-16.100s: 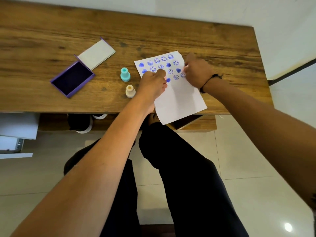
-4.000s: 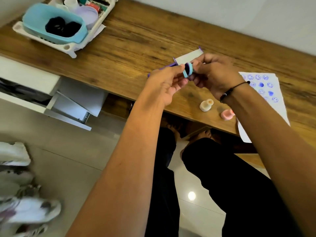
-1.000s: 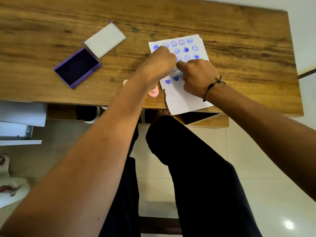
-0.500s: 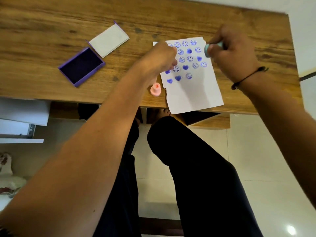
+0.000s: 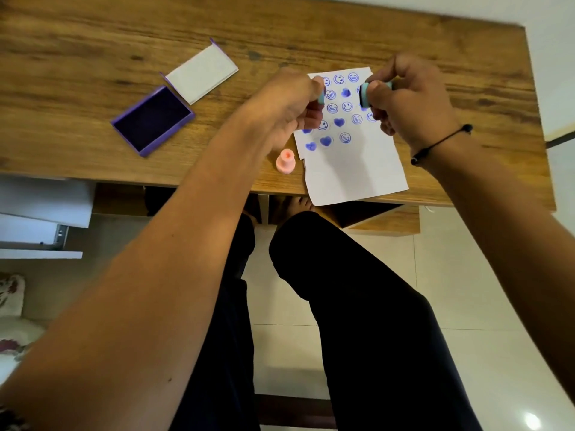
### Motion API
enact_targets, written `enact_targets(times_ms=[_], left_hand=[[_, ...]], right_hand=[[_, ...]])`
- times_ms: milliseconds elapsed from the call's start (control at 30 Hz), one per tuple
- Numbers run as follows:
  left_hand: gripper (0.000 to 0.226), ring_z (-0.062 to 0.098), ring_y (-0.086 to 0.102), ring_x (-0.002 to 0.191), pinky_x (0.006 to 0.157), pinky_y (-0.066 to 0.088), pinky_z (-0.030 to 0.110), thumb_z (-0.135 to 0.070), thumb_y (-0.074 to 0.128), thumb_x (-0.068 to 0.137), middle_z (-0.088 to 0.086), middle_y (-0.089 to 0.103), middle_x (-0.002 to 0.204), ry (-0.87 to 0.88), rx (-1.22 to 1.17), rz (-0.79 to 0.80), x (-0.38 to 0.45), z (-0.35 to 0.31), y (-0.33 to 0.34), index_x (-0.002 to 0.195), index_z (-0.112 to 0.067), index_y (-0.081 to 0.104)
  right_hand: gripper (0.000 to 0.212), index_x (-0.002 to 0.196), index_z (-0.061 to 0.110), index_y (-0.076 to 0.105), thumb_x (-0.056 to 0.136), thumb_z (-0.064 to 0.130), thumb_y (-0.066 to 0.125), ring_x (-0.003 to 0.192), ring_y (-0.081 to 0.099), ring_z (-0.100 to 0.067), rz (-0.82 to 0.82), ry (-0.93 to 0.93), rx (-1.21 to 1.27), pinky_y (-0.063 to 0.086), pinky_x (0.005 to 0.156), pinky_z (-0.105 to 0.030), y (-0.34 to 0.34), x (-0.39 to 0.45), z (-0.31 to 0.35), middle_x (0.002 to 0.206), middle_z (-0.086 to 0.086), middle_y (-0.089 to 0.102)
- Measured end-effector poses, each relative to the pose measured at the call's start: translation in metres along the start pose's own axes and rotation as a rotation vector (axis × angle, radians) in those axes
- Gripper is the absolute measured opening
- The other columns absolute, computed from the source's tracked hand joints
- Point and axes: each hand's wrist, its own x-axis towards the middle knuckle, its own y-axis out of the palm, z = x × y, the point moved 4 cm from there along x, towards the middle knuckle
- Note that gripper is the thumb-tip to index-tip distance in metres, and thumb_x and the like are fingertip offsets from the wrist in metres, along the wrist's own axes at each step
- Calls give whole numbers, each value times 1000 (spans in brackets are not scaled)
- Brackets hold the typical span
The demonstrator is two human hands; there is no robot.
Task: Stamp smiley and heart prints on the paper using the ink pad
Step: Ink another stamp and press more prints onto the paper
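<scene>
The right hand [image 5: 410, 101] holds a teal stamp [image 5: 365, 94] up in the air over the paper [image 5: 357, 169]. Its dark, inky face points sideways at the left hand [image 5: 292, 101]. The wet face could brush a finger or drip, and then a smudge could spoil the neat blue smileys and hearts. The paper hangs over the table [image 5: 93, 57] edge, so a bump could slide it off.

The right fingers are pinched tight around the stamp. The left hand is curled nearly closed, with something teal at its fingertips [image 5: 320, 98]. It may be a cap, but it is too blurry to tell. The open ink pad [image 5: 152, 119] sits well to the left. A pink stamp [image 5: 285, 161] stands just beside the paper.
</scene>
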Motion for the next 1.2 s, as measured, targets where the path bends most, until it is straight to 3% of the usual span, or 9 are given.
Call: enact_targets(times_ms=[167, 433, 533, 633, 767, 900, 1067, 1133, 1200], left_hand=[[27, 15, 56, 71, 77, 55, 27, -13, 43, 96, 6, 57, 75, 0, -27, -22, 1, 0, -6, 70, -10, 52], [17, 18, 60, 75, 70, 56, 25, -8, 49, 93, 11, 62, 80, -23, -146, 52, -3, -1, -10, 78, -5, 57], [12, 20, 61, 81, 77, 55, 28, -5, 51, 92, 12, 63, 85, -33, -268, 87, -6, -1, -16, 94, 1, 61], [24, 20, 61, 81, 79, 54, 28, -4, 50, 92, 12, 62, 86, -20, -336, 101, -9, 0, -25, 113, 5, 58], [12, 18, 57, 73, 73, 51, 25, -5, 51, 92, 11, 59, 79, 44, -338, 117, -14, -1, -41, 83, -4, 59], [12, 19, 54, 73, 71, 47, 26, -8, 53, 91, 12, 58, 78, 74, -373, 99, -16, 4, -55, 81, -4, 58], [12, 17, 57, 69, 70, 52, 27, -11, 54, 91, 11, 60, 77, 40, -265, -56, -9, 16, -82, 84, -3, 60], [12, 17, 58, 73, 75, 53, 31, -12, 56, 88, 10, 62, 81, -19, -111, -228, -1, 23, -98, 89, -3, 63], [16, 15, 54, 66, 61, 48, 26, -6, 52, 84, 8, 59, 78, -43, -128, -381, 4, 27, -115, 94, -2, 63]], right_hand=[[26, 65, 24, 45, 85, 10, 51, 38, 45, 4, 13, 17, -23, 35, 46, -17, 5, -3, 0, 60, 4, 53], [27, 69, 22, 50, 89, 4, 46, 49, 47, -11, 59, 27, 109, 35, 43, -21, 16, -7, 13, 61, -5, 54], [24, 74, 21, 52, 90, 4, 46, 48, 48, -11, 93, 2, 120, 37, 43, -22, 27, -6, 25, 62, -6, 56], [21, 74, 21, 51, 89, 6, 48, 38, 47, -1, 112, -18, 70, 38, 43, -21, 40, -5, 34, 62, -5, 56], [28, 69, 25, 48, 89, 4, 48, 35, 48, 6, 103, -57, 35, 35, 40, -9, 55, -2, 47, 63, 0, 55], [16, 75, 18, 50, 86, 8, 50, 38, 47, 6, 116, -107, -101, 35, 45, -15, 70, 0, 58, 65, 2, 54], [9, 92, 7, 59, 85, 11, 54, 74, 56, -20, 177, -193, -277, 43, 64, -26, 102, 9, 67, 90, -16, 65], [16, 98, 5, 60, 85, 12, 53, 95, 58, -32, 227, -241, -552, 44, 75, -34, 122, 17, 67, 106, -19, 65], [22, 107, 2, 56, 87, 10, 50, 106, 54, -39, 274, -279, -820, 44, 79, -39, 141, 21, 67, 117, -24, 60]])
